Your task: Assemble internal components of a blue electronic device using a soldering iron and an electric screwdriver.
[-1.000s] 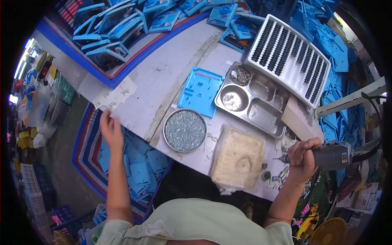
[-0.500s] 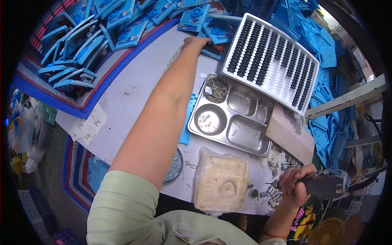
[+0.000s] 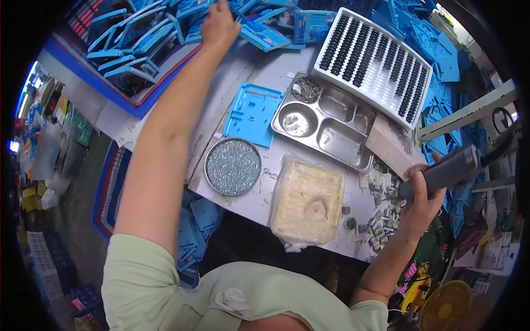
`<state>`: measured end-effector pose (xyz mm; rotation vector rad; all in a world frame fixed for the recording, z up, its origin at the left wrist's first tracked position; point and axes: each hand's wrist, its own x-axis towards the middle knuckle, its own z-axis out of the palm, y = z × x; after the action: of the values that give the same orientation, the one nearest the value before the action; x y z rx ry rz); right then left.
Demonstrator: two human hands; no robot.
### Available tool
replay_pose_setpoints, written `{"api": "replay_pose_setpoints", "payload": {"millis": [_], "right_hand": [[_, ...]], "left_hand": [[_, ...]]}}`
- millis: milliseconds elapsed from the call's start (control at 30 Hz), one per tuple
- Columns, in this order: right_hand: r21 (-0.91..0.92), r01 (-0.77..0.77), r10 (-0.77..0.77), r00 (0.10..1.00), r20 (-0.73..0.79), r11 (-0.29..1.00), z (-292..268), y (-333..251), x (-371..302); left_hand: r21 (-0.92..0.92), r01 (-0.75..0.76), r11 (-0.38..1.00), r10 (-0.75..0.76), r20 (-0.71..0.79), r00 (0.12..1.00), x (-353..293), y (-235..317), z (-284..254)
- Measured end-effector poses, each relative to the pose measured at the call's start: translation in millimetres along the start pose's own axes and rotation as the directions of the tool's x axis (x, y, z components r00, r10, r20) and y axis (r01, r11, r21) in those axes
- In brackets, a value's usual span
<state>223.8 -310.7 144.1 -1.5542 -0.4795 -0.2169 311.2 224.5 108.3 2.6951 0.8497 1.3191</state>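
Observation:
My left hand [image 3: 220,25] is stretched far out over the heap of blue plastic parts [image 3: 138,38] at the top of the table, fingers resting on one of them. My right hand [image 3: 422,194] is wrapped around a grey electric screwdriver [image 3: 447,171] at the right edge, above a scatter of small metal pieces [image 3: 381,218]. One blue plastic panel [image 3: 252,113] lies flat on the white table [image 3: 259,201]. Beside it stands a round tin of screws [image 3: 233,166].
A steel compartment tray [image 3: 326,129] with screws sits in the middle, a white rack with black slots [image 3: 375,63] behind it. A beige foam pad [image 3: 308,201] lies near the front edge. More blue parts are piled at right [image 3: 441,55] and under the table [image 3: 196,226].
My left arm has swung from the table's left edge up across the table to the blue parts at the top. My right hand has kept hold of the screwdriver.

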Motion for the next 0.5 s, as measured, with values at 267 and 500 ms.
{"api": "replay_pose_setpoints", "payload": {"millis": [267,500], "right_hand": [[-0.395,0.324,-0.393,0.913,-0.106,0.86,10,-7,-35],[-0.332,0.234,-0.216,0.972,0.088,0.914,6,-1,-52]], "left_hand": [[0.36,-0.727,0.585,0.684,0.262,0.68,-26,-61,-16],[0.276,0.192,0.942,-0.3,0.434,0.849,30,-92,-58]]}}
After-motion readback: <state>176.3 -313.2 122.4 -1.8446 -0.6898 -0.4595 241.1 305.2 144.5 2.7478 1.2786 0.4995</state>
